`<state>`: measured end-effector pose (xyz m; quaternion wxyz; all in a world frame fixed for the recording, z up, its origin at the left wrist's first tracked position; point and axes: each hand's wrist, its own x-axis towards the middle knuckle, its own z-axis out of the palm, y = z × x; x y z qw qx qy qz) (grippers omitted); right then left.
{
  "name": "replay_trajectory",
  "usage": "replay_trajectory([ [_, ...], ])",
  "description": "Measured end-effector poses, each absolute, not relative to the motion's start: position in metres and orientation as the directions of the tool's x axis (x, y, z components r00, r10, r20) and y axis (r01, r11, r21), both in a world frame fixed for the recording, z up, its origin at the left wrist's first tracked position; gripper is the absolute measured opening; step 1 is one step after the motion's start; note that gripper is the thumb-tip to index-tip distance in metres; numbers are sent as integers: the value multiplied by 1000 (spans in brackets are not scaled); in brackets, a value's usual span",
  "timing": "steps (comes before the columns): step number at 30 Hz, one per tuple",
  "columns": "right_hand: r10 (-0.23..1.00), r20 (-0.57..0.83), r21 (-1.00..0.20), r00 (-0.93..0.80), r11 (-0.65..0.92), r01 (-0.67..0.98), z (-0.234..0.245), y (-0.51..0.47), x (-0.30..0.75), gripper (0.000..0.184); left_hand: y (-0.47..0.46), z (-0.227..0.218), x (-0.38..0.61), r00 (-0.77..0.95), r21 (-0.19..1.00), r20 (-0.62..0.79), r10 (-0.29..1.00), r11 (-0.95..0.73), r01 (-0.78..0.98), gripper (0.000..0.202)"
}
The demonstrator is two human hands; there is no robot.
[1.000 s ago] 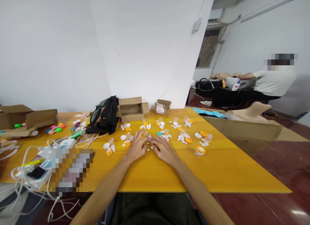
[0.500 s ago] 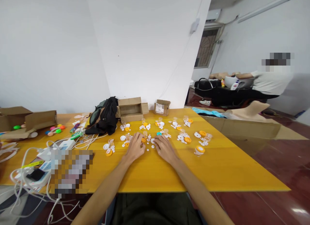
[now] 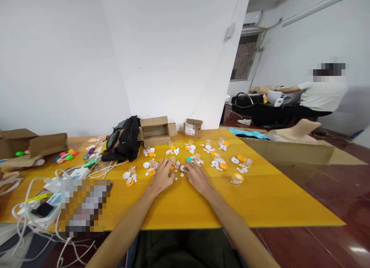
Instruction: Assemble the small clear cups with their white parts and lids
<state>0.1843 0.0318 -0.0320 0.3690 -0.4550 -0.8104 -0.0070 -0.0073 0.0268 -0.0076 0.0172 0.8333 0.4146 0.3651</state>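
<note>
Both hands, left hand (image 3: 160, 176) and right hand (image 3: 195, 175), have shifted slightly among small white discs (image 3: 177, 168) mid-surface; whether the fingers grip anything cannot be told.

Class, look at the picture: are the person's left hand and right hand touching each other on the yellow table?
Apart. The head view shows bare yellow table and small white pieces between the left hand and right hand.

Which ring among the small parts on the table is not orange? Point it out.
The teal ring, lying flat on the yellow table just beyond the right hand. The other coloured rings, such as the orange ring to its right, are orange.
</note>
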Motion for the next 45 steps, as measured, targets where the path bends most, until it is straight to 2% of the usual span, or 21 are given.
replay_trajectory([
  [6,703,634,-416,-322,661,624,-23,19,186,13,28,-6,-7,357,349,624,695,-657,669,37],
  [13,767,553,-437,-327,600,670,-23,16,184,12,24,-3,-4,394,352,594,701,-667,657,37],
  [23,797,499,-439,-340,571,694,-24,16,185,15,21,-2,-4,442,385,523,729,-664,641,38],
  [27,821,478,-468,-313,539,700,-23,16,185,13,21,-3,-3,497,352,505,706,-694,628,38],
  [35,834,452,-487,-317,528,696,-15,18,195,24,19,-3,3,602,286,429,674,-733,617,38],
  [45,834,445,-469,-328,528,708,-14,16,194,23,21,-4,6,606,293,410,682,-728,620,32],
])
